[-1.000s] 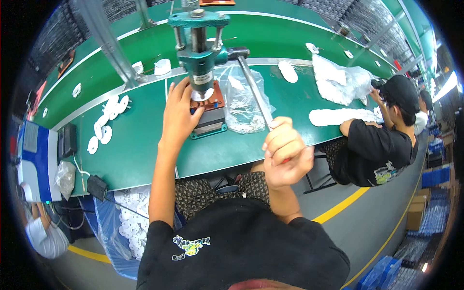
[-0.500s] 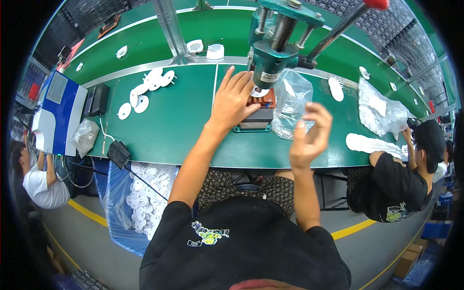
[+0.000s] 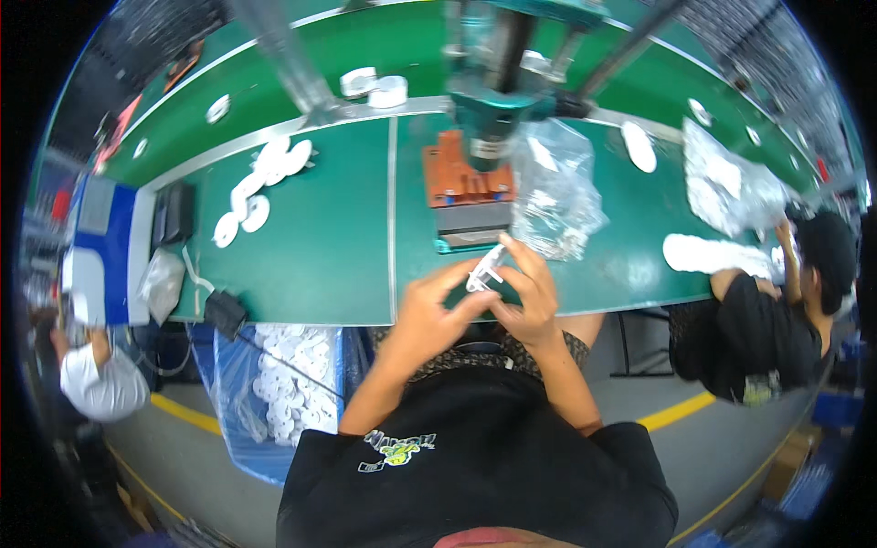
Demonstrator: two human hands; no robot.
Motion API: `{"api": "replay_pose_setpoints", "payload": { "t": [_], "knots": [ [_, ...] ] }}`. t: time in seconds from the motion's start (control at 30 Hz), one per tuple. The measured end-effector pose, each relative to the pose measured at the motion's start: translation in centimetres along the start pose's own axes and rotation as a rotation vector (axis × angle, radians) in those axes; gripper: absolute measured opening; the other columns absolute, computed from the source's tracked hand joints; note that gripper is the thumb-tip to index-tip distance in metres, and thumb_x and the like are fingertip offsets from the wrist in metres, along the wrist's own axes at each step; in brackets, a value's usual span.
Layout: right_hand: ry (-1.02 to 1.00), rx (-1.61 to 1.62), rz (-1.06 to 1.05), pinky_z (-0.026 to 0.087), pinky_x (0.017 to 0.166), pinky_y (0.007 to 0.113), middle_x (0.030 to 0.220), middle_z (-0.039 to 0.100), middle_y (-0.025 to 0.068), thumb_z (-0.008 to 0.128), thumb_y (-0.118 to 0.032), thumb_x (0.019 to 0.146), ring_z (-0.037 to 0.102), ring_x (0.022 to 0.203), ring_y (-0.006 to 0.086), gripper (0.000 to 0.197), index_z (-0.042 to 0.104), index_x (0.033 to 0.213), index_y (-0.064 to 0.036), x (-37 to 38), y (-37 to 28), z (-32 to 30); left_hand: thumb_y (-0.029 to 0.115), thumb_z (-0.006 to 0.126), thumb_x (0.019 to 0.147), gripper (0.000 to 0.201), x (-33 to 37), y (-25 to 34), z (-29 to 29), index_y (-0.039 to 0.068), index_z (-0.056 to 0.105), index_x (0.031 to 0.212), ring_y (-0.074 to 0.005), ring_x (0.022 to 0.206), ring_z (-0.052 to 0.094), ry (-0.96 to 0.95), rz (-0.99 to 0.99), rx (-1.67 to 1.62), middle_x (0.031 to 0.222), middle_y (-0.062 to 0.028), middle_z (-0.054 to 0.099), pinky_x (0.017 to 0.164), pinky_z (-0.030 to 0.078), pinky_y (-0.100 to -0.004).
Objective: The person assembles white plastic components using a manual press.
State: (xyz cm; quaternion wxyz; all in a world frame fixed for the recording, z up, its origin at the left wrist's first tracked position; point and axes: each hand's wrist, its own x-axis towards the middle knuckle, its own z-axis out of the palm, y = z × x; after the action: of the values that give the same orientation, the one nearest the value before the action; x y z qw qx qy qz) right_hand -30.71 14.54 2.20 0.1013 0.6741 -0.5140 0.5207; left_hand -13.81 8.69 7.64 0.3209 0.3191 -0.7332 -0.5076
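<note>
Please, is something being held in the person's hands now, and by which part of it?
A white part, held at its edges: the left hand near its lower end, the right hand toward its upper end. Exact finger contacts are unclear.

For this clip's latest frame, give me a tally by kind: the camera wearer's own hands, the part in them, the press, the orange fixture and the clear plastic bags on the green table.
Wearer's hands, left hand and right hand: 2
White part held between them: 1
Teal press: 1
Orange fixture: 1
Clear plastic bags: 3
Total: 8
</note>
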Motion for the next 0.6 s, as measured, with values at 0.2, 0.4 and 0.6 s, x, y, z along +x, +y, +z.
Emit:
{"api": "replay_pose_setpoints", "payload": {
  "t": [0.2, 0.4, 0.6],
  "knots": [
    [0.347, -0.01, 0.563, 0.05, 0.092, 0.039, 0.13, 0.064, 0.0171, 0.087, -0.01, 0.07, 0.062, 0.117, 0.0292, 0.048, 0.067, 0.114, -0.0027, 3.9, 7.6, -6.0, 0.019, 0.059, 0.1, 0.029, 4.0, -7.4, -17.8, -0.002, 0.065, 0.12, -0.0307, 0.108, 0.064, 0.84, 0.18, 0.658, 0.118, -0.018, 0.067, 0.097, 0.047, -0.0408],
    [0.339, -0.523, 0.692, 0.047, 0.098, 0.043, 0.123, 0.066, 0.0175, 0.081, -0.024, 0.078, 0.06, 0.115, 0.0357, 0.043, 0.07, 0.115, -0.0032, 4.4, 23.3, -10.8, 0.03, 0.06, 0.099, 0.049, 7.7, -21.4, -32.4, -0.005, 0.057, 0.132, -0.0406, 0.124, 0.055, 0.704, -0.153, 1.113, 0.134, -0.0247, 0.059, 0.105, 0.043, -0.0445],
    [0.267, -0.571, 0.773, 0.045, 0.099, 0.045, 0.119, 0.067, 0.0163, 0.083, -0.022, 0.075, 0.059, 0.115, 0.0364, 0.041, 0.071, 0.11, -0.0048, 2.6, 25.3, -9.6, 0.027, 0.056, 0.101, 0.043, 6.2, -21.9, -30.9, -0.003, 0.059, 0.131, -0.0408, 0.118, 0.06, 0.881, 0.033, 1.041, 0.131, -0.0254, 0.061, 0.1, 0.047, -0.0435]
  ]
}}
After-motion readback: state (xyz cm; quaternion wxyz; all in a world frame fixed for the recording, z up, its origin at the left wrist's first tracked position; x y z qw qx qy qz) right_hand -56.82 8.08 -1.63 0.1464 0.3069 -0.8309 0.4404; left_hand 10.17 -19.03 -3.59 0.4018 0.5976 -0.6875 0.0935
